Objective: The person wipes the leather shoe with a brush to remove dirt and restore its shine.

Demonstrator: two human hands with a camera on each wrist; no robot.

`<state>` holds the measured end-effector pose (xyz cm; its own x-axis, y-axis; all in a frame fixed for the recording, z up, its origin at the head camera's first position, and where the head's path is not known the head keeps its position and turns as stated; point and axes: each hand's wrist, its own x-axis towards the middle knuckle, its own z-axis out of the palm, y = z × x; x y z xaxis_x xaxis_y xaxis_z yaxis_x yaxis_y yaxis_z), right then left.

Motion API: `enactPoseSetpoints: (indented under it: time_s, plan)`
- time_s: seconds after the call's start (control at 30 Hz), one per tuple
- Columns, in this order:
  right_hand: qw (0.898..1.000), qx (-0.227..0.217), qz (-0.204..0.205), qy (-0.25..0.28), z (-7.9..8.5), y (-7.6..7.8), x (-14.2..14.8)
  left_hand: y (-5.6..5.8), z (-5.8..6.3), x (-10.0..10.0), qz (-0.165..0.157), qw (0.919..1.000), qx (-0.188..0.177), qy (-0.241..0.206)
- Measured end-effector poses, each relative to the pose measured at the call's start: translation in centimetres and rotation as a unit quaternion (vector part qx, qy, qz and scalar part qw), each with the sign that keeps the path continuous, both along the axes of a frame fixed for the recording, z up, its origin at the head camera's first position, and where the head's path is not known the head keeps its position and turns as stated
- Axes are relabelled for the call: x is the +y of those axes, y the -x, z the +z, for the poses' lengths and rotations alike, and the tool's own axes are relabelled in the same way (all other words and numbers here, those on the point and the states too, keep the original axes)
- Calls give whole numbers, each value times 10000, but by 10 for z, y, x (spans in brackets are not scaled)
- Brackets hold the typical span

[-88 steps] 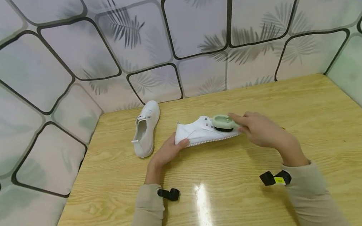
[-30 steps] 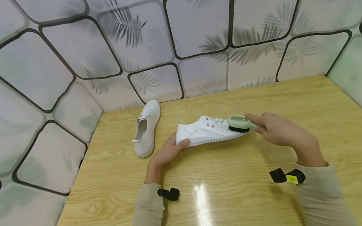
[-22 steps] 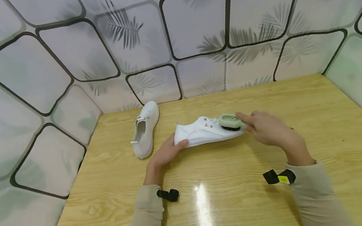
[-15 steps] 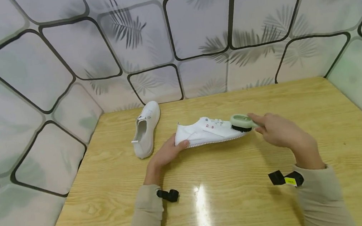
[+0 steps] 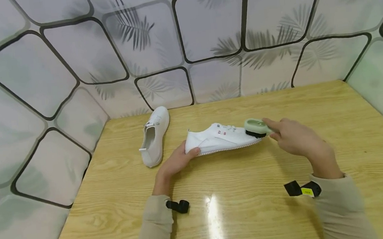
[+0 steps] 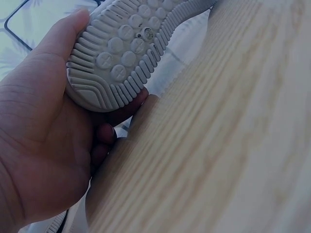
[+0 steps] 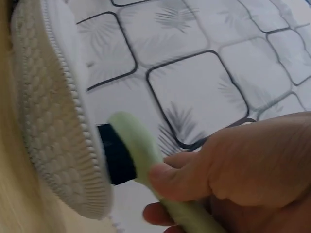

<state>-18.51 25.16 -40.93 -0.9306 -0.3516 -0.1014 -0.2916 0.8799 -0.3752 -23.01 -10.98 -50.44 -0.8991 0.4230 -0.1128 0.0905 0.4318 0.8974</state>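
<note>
White shoe (image 5: 210, 140) is at the middle of the bench (image 5: 247, 205), heel (image 5: 191, 136) at 9 o'clock, toe (image 5: 246, 141) at 3. Hands apart: your left hand (image 5: 178, 160) grips the heel, unmoved; your right hand (image 5: 293, 137) is clamped on the green brush (image 5: 254, 124). Change: bristles (image 5: 255, 133) went from beside the laces (image 5: 228, 128) out to the toe. Reads as strokes along the upper, so likely mid-brushing. Second shoe (image 5: 155, 138) hasn't moved, at 9 o'clock from yours; can't tell if it's been brushed.

Leaf-patterned wall (image 5: 210, 23) behind a wooden table (image 5: 253, 205)
</note>
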Motion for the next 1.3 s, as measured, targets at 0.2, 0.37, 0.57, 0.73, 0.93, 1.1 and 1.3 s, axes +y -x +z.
enactPoseSetpoints:
  time_s: [0.2, 0.37, 0.57, 0.73, 0.93, 1.1, 1.3]
  plan:
    - [9994, 242, 224, 144, -4, 3, -5, 0, 0, -1, 96, 9999, 12, 127]
    - [9982, -334, 196, 455, -1, 0, 8, 1, -1, -1, 26, 9999, 104, 118]
    - [9997, 198, 104, -42, -3, 6, 3, 0, -2, -2, 79, 9998, 116, 114]
    - [9985, -191, 302, 415, 1, 1, 6, 0, -1, -2, 21, 9998, 143, 111]
    - [9997, -207, -65, 118, 1, 3, 13, -1, 1, -1, 36, 9997, 195, 112]
    - [9998, 162, 100, -77, -2, 6, 6, -1, -1, -2, 88, 9997, 170, 125]
    - [9979, -530, 38, 366, 2, 3, 12, 0, -2, -3, 38, 9999, 132, 93]
